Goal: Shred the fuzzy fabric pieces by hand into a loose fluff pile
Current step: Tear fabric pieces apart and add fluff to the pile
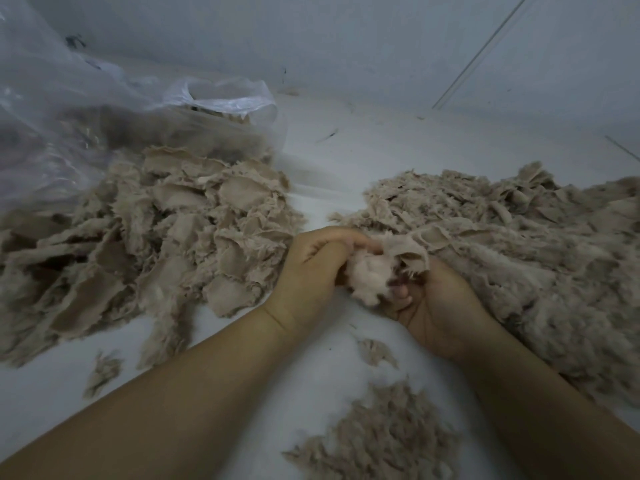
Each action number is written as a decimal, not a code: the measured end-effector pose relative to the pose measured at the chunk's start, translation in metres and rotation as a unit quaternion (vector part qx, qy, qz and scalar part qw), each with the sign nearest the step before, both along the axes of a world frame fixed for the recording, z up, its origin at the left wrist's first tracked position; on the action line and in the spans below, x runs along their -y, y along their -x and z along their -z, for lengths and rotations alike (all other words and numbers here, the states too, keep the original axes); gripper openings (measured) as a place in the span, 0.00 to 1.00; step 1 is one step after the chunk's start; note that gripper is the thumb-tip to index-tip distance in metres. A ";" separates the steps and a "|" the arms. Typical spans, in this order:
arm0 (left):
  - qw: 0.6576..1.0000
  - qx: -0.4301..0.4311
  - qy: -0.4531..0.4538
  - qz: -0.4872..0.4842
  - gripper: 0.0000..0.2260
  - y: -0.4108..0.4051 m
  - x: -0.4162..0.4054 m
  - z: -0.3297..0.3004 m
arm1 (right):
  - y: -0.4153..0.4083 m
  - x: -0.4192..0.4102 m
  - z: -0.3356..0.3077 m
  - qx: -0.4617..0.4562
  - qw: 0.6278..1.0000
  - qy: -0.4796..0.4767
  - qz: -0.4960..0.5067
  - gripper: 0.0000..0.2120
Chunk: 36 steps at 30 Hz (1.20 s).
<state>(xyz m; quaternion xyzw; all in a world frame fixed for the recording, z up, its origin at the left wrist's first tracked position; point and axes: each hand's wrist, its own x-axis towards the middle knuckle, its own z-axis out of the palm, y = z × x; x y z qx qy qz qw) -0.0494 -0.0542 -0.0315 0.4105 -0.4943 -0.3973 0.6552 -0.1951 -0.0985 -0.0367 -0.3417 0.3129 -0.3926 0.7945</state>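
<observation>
Fabric piece [410, 249], tan and fuzzy, sits between your two hands near the middle of the white surface [346, 150], pale fluff [369, 277] bunched under it. Your left hand [311, 271] curls its fingers over the piece's left end, pinching it. Your right hand [436, 306] lies palm-up beneath, fingers curled round the fluff and the piece's lower edge. Right of the hands, touching them: a large shredded heap [519, 254]. Left: a heap of flat fabric pieces [156, 237], spilling from a clear plastic bag [86, 116]. A small fluff clump [381, 441] lies by the near edge.
</observation>
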 end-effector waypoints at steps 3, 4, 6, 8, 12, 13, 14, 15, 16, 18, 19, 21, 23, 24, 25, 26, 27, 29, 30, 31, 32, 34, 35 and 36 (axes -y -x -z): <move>0.999 0.048 0.000 -0.022 0.06 0.001 0.001 0.004 | 0.002 -0.003 -0.002 0.000 0.999 0.030 -0.043 0.21; 0.996 0.084 0.002 -0.025 0.03 0.001 0.002 0.005 | 0.002 -0.004 0.000 -0.011 0.998 0.050 -0.042 0.21; 0.993 0.111 -0.009 -0.027 0.08 0.002 0.004 0.008 | 0.001 -0.004 0.002 -0.027 0.997 0.066 -0.037 0.17; 0.995 0.096 -0.014 -0.025 0.09 0.000 0.005 0.007 | 0.000 -0.003 0.002 -0.019 0.998 0.058 -0.028 0.11; 0.995 0.041 -0.040 -0.078 0.08 -0.002 0.009 0.005 | -0.001 0.000 0.001 0.006 0.999 0.032 0.006 0.04; 0.994 0.022 -0.050 -0.094 0.08 -0.003 0.010 0.005 | -0.001 0.002 0.002 0.009 0.999 0.027 0.016 0.06; 0.992 0.004 -0.057 -0.109 0.09 -0.003 0.011 0.004 | -0.001 0.002 0.002 0.009 0.999 0.022 0.022 0.10; 0.991 -0.007 -0.057 -0.121 0.08 -0.004 0.011 0.004 | -0.001 0.002 0.002 0.009 0.999 0.020 0.025 0.13; 0.990 -0.009 -0.054 -0.133 0.09 -0.004 0.012 0.004 | -0.001 0.002 0.001 0.008 0.999 0.017 0.028 0.14; 0.988 -0.006 -0.043 -0.149 0.09 -0.003 0.012 0.004 | -0.001 0.002 0.001 0.005 0.999 0.015 0.028 0.14; 0.987 -0.003 -0.038 -0.154 0.09 -0.003 0.012 0.005 | -0.002 0.002 0.001 0.003 1.000 0.012 0.028 0.14; 0.986 0.001 -0.037 -0.163 0.10 -0.003 0.012 0.005 | -0.002 0.003 0.002 0.009 0.999 0.002 0.032 0.14; 0.984 -0.006 -0.042 -0.172 0.12 -0.005 0.013 0.006 | -0.001 0.004 0.002 0.019 0.999 -0.012 0.040 0.14; 0.983 -0.010 -0.045 -0.176 0.12 -0.006 0.013 0.006 | -0.001 0.005 0.002 0.021 0.999 -0.016 0.044 0.15; 0.983 -0.013 -0.046 -0.180 0.11 -0.007 0.014 0.006 | -0.002 0.005 0.002 0.023 0.999 -0.018 0.045 0.15; 0.982 -0.015 -0.048 -0.184 0.11 -0.007 0.013 0.005 | -0.002 0.005 0.003 0.024 0.999 -0.018 0.045 0.14; 0.981 -0.013 -0.050 -0.187 0.11 -0.007 0.013 0.005 | -0.002 0.005 0.003 0.024 0.998 -0.019 0.046 0.14; 0.980 -0.009 -0.052 -0.192 0.10 -0.009 0.011 0.004 | -0.002 0.005 0.003 0.024 0.998 -0.026 0.051 0.14; 0.980 -0.013 -0.050 -0.194 0.10 -0.011 0.011 0.004 | -0.002 0.006 0.003 0.025 0.997 -0.035 0.057 0.14; 0.979 -0.021 -0.049 -0.196 0.11 -0.014 0.011 0.003 | -0.002 0.007 0.002 0.029 0.996 -0.048 0.065 0.14; 0.979 -0.029 -0.050 -0.197 0.11 -0.017 0.011 0.002 | -0.001 0.008 0.003 0.037 0.995 -0.062 0.074 0.14; 0.980 -0.038 -0.080 -0.177 0.11 -0.020 0.014 0.003 | -0.001 0.010 0.004 0.045 0.992 -0.075 0.089 0.13; 0.982 -0.040 -0.107 -0.148 0.10 -0.018 0.014 0.004 | -0.001 0.010 0.004 0.043 0.992 -0.072 0.092 0.13; 0.984 -0.036 -0.134 -0.111 0.08 -0.015 0.015 0.006 | -0.002 0.010 0.005 0.039 0.993 -0.065 0.090 0.12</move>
